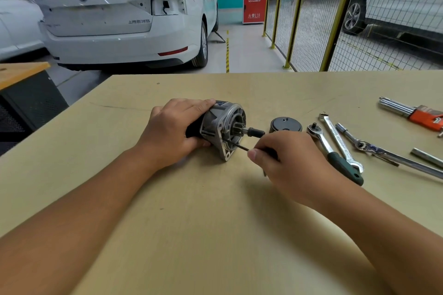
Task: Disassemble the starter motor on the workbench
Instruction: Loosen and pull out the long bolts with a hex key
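At the workbench's (215,211) centre, the left hand (172,132) clamps the starter motor (223,127) on its side, steadying it while the right hand (285,158), at four o'clock, pinches a thin driver (236,145) into the nose housing.

Single head-worn wide-angle view, looking forward and down across the workbench (215,211) from its near edge. The bench fills the lower frame at close range; beyond its far edge stands a white car (124,19). Frame edges appear bent by the lens.
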Demonstrator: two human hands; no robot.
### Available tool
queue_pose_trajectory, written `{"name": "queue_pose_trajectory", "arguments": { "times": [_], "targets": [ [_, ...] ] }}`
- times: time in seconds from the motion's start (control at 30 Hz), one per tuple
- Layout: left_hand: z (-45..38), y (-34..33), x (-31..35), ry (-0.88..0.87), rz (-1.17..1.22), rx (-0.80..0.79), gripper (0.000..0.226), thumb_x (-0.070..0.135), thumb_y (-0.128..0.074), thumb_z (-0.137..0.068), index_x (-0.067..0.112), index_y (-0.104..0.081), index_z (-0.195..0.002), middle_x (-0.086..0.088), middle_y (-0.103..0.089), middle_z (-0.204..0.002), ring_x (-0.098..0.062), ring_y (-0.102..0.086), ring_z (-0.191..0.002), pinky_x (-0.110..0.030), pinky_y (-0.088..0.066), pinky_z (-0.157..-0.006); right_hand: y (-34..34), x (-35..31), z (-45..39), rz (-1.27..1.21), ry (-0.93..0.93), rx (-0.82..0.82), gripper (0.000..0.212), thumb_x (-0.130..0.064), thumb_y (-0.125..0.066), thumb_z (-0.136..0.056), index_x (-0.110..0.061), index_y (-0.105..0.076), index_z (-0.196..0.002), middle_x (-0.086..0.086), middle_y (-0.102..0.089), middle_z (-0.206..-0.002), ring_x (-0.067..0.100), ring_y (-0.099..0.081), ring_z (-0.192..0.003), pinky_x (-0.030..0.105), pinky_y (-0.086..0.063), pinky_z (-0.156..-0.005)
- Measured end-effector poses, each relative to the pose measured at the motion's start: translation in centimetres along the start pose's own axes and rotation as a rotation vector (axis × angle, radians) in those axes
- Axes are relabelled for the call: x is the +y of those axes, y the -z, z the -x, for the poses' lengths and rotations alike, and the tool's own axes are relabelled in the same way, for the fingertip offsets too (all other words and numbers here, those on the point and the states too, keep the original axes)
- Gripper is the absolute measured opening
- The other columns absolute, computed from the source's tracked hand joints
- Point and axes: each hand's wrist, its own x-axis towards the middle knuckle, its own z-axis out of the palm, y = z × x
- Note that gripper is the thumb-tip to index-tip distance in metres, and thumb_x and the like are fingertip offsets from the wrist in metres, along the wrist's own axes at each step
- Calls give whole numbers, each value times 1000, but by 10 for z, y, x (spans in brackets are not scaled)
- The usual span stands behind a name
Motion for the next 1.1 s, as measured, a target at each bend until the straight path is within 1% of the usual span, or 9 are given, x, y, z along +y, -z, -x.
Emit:
{"name": "queue_pose_trajectory", "arguments": {
  "times": [0.07,0.17,0.27,0.5,0.63,0.7,0.8,0.9,1.1],
  "targets": [
    [0,0,0,-3,0,-2,89,35,-94,-71,26,-54,-151,4,-63,-143,-27,-56,-130,-60,-48,-94,-1,-1,0,-37,0,34,27,-34,-59,-101,-14,-70,-85,2,-66,-70,14,-56,-62,32,-44,-60],
    [0,0,0,-1,-2,3,90,35,-95,-70,27,-55,-150,4,-63,-143,-27,-56,-130,-59,-47,-94,-1,-1,0,-75,-5,86,27,-33,-61,-100,-15,-68,-81,1,-63,-64,8,-44,-50,21,-32,-49],
    [1,0,2,-2,-5,7,90,35,-95,-70,26,-56,-150,4,-64,-142,-27,-57,-129,-59,-47,-93,-1,1,-1,-59,-3,54,28,-32,-62,-99,-12,-70,-80,5,-66,-67,9,-44,-51,26,-34,-51],
    [1,1,3,-15,11,9,88,39,-94,-70,24,-57,-149,2,-65,-140,-29,-59,-126,-61,-48,-89,-2,6,-1,-130,26,128,27,-27,-65,-97,-15,-68,-73,-3,-54,-56,4,-46,-50,18,-34,-49],
    [1,3,5,2,41,-18,87,43,-87,-69,26,-57,-148,4,-66,-139,-28,-58,-126,-61,-48,-91,-1,8,-1,-127,62,122,26,-28,-66,-97,-16,-69,-74,-2,-57,-57,6,-47,-51,20,-35,-50],
    [1,5,6,33,82,-43,87,47,-86,-69,32,-55,-149,11,-63,-141,-23,-55,-129,-61,-45,-96,0,8,-1,-121,83,115,26,-29,-66,-97,-16,-70,-75,-1,-59,-58,6,-46,-51,20,-34,-49],
    [2,7,7,82,208,-54,76,64,-70,-73,44,-53,-145,28,-58,-137,-13,-50,-131,-61,-38,-105,0,9,-1,-124,94,123,26,-28,-66,-96,-15,-71,-74,0,-58,-57,7,-46,-51,19,-34,-49],
    [1,7,8,102,272,-32,64,67,-62,-82,47,-54,-142,37,-55,-131,-14,-51,-129,-63,-38,-106,-1,10,-2,-147,96,136,27,-28,-67,-95,-15,-69,-72,1,-57,-56,8,-45,-49,21,-33,-48],
    [-2,8,12,153,292,-35,63,73,-57,-83,47,-58,-140,28,-62,-133,-17,-52,-128,-62,-39,-106,-3,11,-2,-188,101,143,29,-28,-67,-95,-16,-68,-69,2,-59,-63,7,-42,-45,21,-33,-47]
  ]
}}
